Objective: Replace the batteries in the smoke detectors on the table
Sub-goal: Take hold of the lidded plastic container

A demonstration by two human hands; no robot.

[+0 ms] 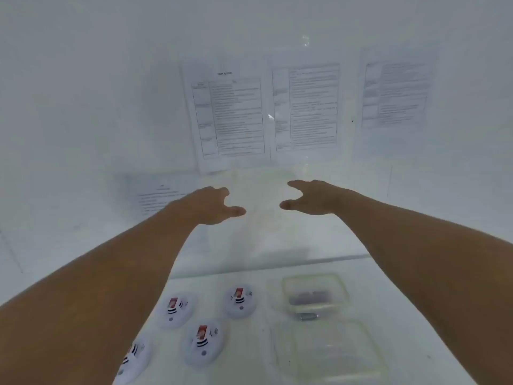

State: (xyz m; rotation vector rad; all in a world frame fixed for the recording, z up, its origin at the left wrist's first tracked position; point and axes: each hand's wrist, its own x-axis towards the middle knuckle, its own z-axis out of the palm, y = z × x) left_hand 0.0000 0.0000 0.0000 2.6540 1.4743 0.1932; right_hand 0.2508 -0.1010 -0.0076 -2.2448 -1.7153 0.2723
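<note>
Single head-worn wide-angle view, looking forward and down across the table toward the wall; picture hazy.

This looks like a bare test or recording room rather than a home. A plain white wall fills the upper half of the frame, and three printed white sheets with ruled tables of text are stuck to it at centre and upper right, with another printed sheet lower down at left. Below, a white tabletop carries round white smoke detectors with red labels laid out in a group beside clear plastic tubs.
</note>
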